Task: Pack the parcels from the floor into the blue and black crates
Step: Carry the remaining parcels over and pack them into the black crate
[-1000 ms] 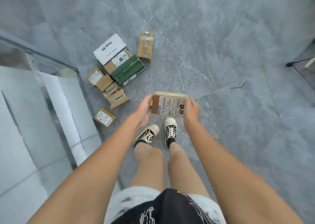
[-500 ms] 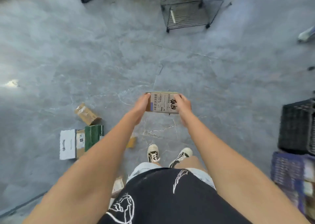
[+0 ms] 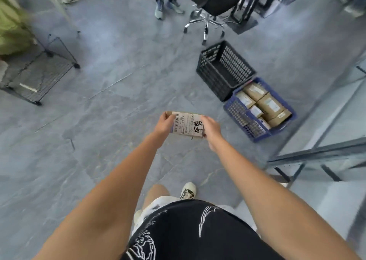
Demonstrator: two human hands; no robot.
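A small parcel [image 3: 188, 126] is held up in the air, gripped at its ends by the left hand [image 3: 163, 124] and right hand [image 3: 211, 128]. It is best laid flat in the black crate [image 3: 210, 71], since the blue crate [image 3: 240, 119] looks nearly full.

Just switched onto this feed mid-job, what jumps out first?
Both hands, left and right, hold a labelled cardboard parcel out in front at mid-frame. Ahead on the right stand a black crate, which looks empty, and beside it a blue crate already packed with brown parcels.
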